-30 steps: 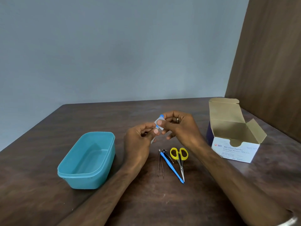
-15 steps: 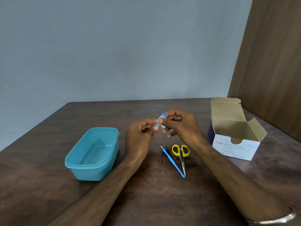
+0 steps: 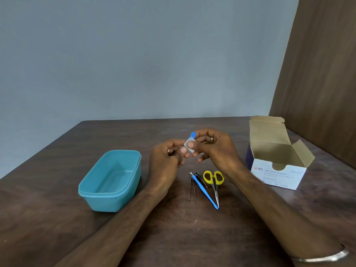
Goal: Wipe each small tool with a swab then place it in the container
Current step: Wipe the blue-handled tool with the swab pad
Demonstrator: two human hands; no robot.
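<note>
A small swab packet point(image 3: 189, 145) is pinched above the bench point(image 3: 57, 218) by the fingers of the right hand point(image 3: 215, 151) and the left hand point(image 3: 165, 160). The scissors point(image 3: 214, 182), tweezers point(image 3: 192, 187) and blue tool point(image 3: 205, 192) are laid beside the empty container point(image 3: 110, 180).

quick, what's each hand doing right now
Left hand: fingers curled, pinching one edge of the alcohol swab packet.
Right hand: thumb and fingers pinching the same packet from the other side.
</note>
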